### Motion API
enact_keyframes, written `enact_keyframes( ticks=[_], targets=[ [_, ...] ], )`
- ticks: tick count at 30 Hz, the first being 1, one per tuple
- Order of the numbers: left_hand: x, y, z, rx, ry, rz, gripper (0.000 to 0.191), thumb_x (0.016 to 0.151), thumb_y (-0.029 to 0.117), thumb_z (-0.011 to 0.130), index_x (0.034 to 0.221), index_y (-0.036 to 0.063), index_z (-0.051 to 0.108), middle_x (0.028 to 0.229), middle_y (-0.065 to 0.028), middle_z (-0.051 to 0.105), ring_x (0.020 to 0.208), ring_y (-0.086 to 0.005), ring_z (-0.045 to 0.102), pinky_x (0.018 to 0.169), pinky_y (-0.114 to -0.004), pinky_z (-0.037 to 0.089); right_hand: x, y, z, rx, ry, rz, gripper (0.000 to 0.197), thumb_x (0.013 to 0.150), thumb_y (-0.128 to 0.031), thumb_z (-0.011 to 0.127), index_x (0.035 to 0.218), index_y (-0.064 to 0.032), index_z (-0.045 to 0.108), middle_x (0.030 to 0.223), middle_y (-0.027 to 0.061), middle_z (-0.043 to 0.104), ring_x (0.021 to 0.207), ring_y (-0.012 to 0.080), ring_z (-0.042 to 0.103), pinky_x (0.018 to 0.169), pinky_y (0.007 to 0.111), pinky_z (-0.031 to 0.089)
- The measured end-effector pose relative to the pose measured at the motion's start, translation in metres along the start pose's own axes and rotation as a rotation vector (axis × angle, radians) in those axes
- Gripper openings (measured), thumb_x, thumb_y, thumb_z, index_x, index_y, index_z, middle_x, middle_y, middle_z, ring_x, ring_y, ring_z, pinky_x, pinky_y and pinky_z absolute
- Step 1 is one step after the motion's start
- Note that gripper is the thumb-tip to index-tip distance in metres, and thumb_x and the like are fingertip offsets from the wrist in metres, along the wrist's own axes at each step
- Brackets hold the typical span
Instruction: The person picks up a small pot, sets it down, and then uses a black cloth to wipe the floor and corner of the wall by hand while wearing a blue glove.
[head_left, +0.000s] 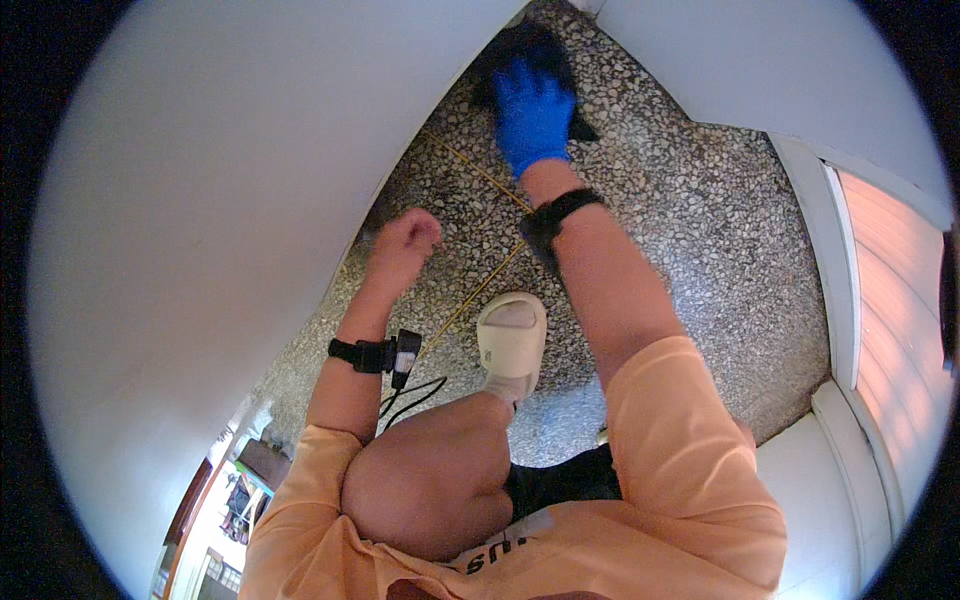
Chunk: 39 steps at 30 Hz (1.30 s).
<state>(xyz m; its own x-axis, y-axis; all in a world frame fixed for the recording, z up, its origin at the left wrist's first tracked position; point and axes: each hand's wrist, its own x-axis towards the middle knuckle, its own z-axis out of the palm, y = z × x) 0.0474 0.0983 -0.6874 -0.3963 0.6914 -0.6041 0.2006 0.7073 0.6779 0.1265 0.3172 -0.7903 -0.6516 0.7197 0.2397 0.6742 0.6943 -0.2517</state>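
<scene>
My right hand, in a blue glove, presses on a dark cloth-like thing on the speckled terrazzo floor, near the corner between two pale walls. Its fingers are spread and partly blurred against the dark thing; whether they grip it I cannot tell. My left hand is bare and curled, close to the left wall, with nothing visible in it. A black strap with a small device and a cable is on the left forearm; another black strap is on the right wrist.
Pale walls rise on the left and upper right. A white-framed door or panel stands at the right. Thin yellowish strips cross the floor. My foot in a cream slide sandal is between the arms. Household items appear at the lower left.
</scene>
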Motion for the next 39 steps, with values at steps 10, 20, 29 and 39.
enact_keyframes(
  ticks=[10,20,29,39],
  targets=[
    [0.024,0.053,0.014,-0.208,0.175,0.132,0.012,0.093,0.008,0.051,0.101,0.0026,0.058,0.086,-0.0042,0.064,0.077,-0.011,0.059,0.07,-0.025,0.048,-0.115,-0.095,0.047,1.21,-0.538,0.265,0.012,0.092,-0.015,0.043,0.089,-0.0142,0.055,0.083,0.0051,0.058,0.079,0.0211,0.056,0.072,0.035,0.046],
    [0.007,0.037,0.005,-0.253,0.219,0.105,0.017,0.096,0.016,0.052,0.099,0.0018,0.06,0.084,-0.0034,0.063,0.073,-0.0101,0.057,0.07,-0.024,0.047,0.023,0.096,-0.049,-0.174,0.184,-0.001,0.037,0.078,-0.015,0.061,0.115,-0.0193,0.061,0.116,0.0103,0.061,0.094,0.0332,0.06,0.079,0.046,0.049],
    [0.027,0.087,0.013,-0.329,0.275,0.27,0.03,0.099,0.025,0.047,0.097,-0.0013,0.061,0.082,-0.006,0.063,0.071,-0.0114,0.056,0.067,-0.025,0.047,-0.131,-0.112,-0.038,0.604,-0.219,-0.132,0.023,0.088,-0.022,0.049,0.102,-0.0096,0.062,0.101,0.0159,0.062,0.095,0.0311,0.059,0.081,0.039,0.047],
    [0.013,0.074,0.016,-0.354,0.256,0.177,0.031,0.1,0.026,0.045,0.099,-0.0013,0.061,0.086,-0.0064,0.063,0.076,-0.0118,0.058,0.071,-0.027,0.049,0.001,0.104,-0.04,0.012,-0.065,-0.062,0.052,0.075,-0.021,0.065,0.126,-0.025,0.055,0.134,0.0049,0.051,0.113,0.0342,0.051,0.09,0.05,0.043]
  ],
)
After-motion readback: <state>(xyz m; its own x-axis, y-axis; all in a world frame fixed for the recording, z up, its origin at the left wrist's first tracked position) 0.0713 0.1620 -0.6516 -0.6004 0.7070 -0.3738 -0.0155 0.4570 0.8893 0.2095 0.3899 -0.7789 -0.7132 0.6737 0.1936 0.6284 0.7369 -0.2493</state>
